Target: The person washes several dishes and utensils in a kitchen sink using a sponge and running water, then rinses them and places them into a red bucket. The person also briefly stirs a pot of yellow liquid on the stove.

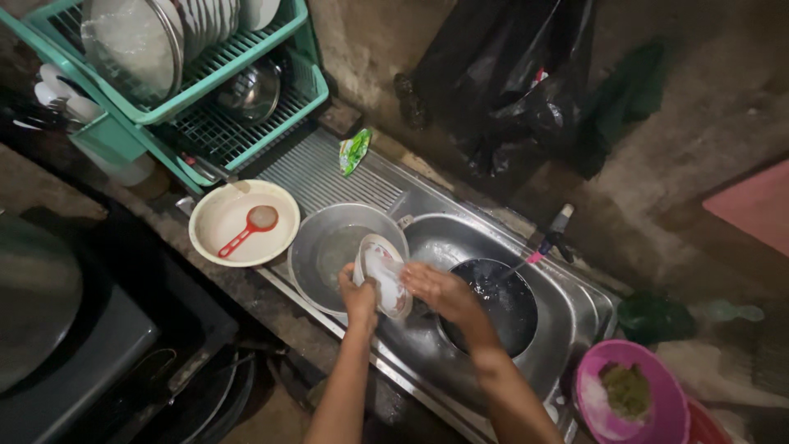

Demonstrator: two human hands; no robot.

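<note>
My left hand (358, 298) grips a small white plate (381, 275) by its edge, tilted upright over the steel sink (427, 345). The fingers of my right hand (440, 289) press against the plate's soapy face. Just left of the plate stands a round metal basin (329, 251) with water in it. To the right, inside the sink, lies a dark pan (503, 302) holding water.
A cream bowl (238, 220) with a red strainer (251, 224) sits on the counter at left. A green dish rack (177, 82) with plates stands behind. A tap (552, 234) rises over the sink. A pink bowl (631, 404) with a green scourer is at bottom right. Black bags (509, 82) hang on the wall.
</note>
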